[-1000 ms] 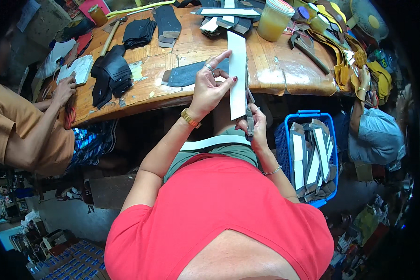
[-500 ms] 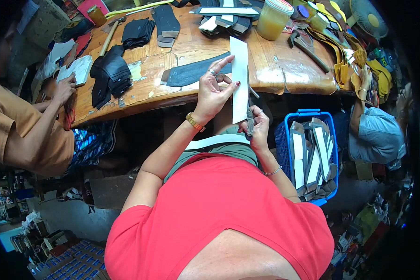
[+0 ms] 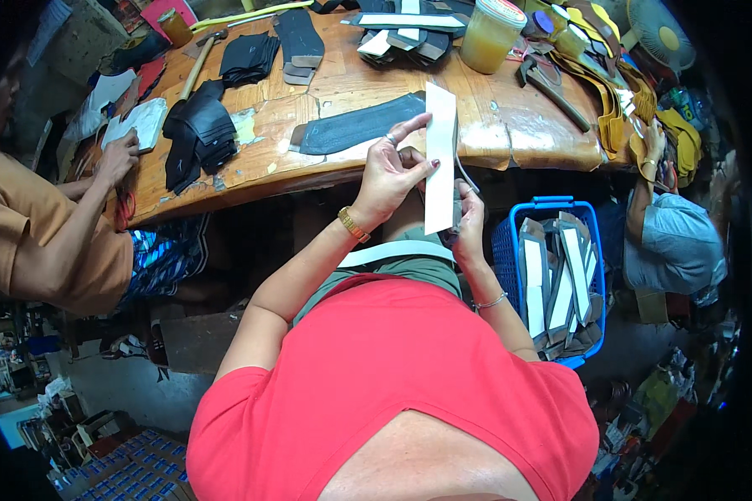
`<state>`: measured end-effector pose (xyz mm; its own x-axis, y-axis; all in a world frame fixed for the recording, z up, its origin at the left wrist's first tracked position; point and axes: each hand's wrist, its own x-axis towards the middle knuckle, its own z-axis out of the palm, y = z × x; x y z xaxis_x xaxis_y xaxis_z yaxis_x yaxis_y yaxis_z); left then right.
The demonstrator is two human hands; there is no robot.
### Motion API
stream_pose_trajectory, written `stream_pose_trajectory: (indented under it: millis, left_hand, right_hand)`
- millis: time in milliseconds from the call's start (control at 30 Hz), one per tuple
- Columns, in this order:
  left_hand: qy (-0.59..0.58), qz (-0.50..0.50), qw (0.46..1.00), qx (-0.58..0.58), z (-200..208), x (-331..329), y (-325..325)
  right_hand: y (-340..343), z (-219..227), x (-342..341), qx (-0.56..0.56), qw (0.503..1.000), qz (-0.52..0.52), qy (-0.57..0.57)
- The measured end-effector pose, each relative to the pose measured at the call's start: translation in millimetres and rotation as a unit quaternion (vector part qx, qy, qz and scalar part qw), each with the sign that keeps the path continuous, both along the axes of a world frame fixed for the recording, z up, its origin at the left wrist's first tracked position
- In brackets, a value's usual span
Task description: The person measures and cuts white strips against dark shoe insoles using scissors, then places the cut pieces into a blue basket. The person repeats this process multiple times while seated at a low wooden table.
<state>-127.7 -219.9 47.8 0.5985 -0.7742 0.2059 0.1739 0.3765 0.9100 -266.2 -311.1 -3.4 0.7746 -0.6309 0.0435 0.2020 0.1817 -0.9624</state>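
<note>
White strip (image 3: 439, 159): held upright at table edge (image 3: 326, 171), 12 o'clock from body. Pinched by left hand (image 3: 388, 171) at mid-length; lower end gripped by right hand (image 3: 470, 219). Judged light, bendable; best held by long edges.

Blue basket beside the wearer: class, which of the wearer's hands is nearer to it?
Right. The right hand grips the lower end of the white strip close beside the blue basket's left wall. The left hand presses the strip from its far side, farther off.
</note>
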Motion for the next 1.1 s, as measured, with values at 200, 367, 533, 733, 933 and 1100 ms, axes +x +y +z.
stream_pose_trajectory:
  millis: [200,367,533,733,933,1100]
  left_hand:
    - [0.033,-0.008,0.999,0.003,3,-7,0]
    - [0.003,-0.004,1.000,0.014,-7,-10,-1]
    - [0.003,-0.006,1.000,0.013,-14,-13,-3]
    - [0.010,-0.027,0.999,0.018,-8,-19,2]
    - [0.011,-0.032,0.999,0.012,-2,-23,4]
    - [0.014,-0.032,0.999,0.012,-9,-24,4]
  right_hand:
    - [2,3,1,0.012,1.000,-0.013,-0.022]
    - [3,-10,-7,-0.029,0.999,-0.031,-0.014]
    - [5,-15,-14,-0.027,0.999,-0.033,-0.015]
    - [3,-9,-10,0.010,0.999,-0.032,-0.007]
    - [6,-3,-4,0.056,0.996,-0.053,-0.036]
    - [6,-7,-10,0.014,0.999,-0.040,-0.033]
